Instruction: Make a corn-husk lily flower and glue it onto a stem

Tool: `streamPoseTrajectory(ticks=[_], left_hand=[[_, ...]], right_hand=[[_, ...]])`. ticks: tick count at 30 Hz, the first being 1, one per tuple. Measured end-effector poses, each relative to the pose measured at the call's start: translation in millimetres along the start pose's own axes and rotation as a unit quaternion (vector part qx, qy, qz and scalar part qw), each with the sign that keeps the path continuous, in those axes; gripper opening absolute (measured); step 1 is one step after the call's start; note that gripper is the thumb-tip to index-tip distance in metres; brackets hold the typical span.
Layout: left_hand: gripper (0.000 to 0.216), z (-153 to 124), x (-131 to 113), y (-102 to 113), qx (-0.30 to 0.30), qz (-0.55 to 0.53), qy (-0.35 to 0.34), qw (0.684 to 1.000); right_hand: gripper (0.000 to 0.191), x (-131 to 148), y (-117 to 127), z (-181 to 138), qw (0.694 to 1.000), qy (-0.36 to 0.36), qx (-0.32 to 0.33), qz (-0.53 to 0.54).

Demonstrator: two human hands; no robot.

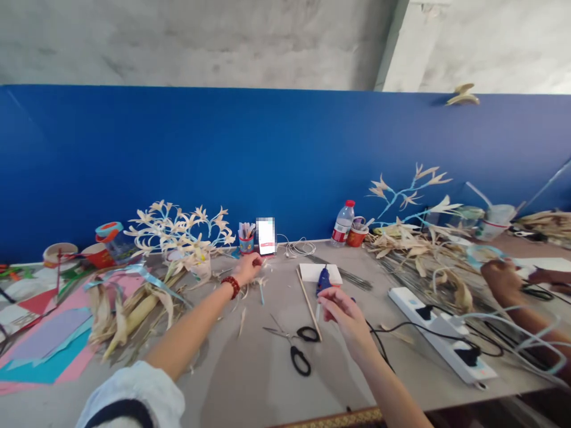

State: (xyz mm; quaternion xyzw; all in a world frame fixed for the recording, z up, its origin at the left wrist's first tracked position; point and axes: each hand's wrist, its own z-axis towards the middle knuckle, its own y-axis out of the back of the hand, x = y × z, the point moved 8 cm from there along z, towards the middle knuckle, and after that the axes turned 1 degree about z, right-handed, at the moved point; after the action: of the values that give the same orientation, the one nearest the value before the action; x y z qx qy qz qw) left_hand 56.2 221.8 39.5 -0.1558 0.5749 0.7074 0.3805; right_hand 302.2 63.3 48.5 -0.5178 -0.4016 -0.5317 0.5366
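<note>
My left hand (pixel 248 268) reaches far across the grey table (pixel 250 380), fingers curled over small dried husk pieces beside a phone (pixel 266 236) propped upright; what it grips is too small to name. A red bead bracelet (pixel 232 286) sits on that wrist. My right hand (pixel 341 309) is closed around the handle of a blue glue gun (pixel 323 279), its nozzle pointing down near a white pad (pixel 317 272). Black scissors (pixel 298 348) lie open between my arms, next to a thin wooden stick (pixel 308 303).
Corn-husk flower branches (pixel 178 229) and husks (pixel 129 309) lie at left with coloured paper (pixel 49 345). A white power strip (pixel 446 333) with black cords sits right. Another person's hands (pixel 504 279) work at far right. A water bottle (pixel 342 223) stands by the blue wall.
</note>
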Motion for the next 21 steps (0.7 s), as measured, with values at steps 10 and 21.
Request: streamPoseTrajectory(ticks=[10, 21], left_hand=[[0.011, -7.7, -24.0, 17.9, 0.003, -0.022, -0.053, 0.998], [0.009, -26.5, -48.7, 34.8, -0.021, -0.067, -0.089, 0.994]], right_hand=[[0.033, -43.5, -51.0, 50.5, 0.998, -0.041, 0.048, -0.025], [0.026, -60.7, -85.1, 83.8, 0.998, -0.055, 0.019, 0.032]])
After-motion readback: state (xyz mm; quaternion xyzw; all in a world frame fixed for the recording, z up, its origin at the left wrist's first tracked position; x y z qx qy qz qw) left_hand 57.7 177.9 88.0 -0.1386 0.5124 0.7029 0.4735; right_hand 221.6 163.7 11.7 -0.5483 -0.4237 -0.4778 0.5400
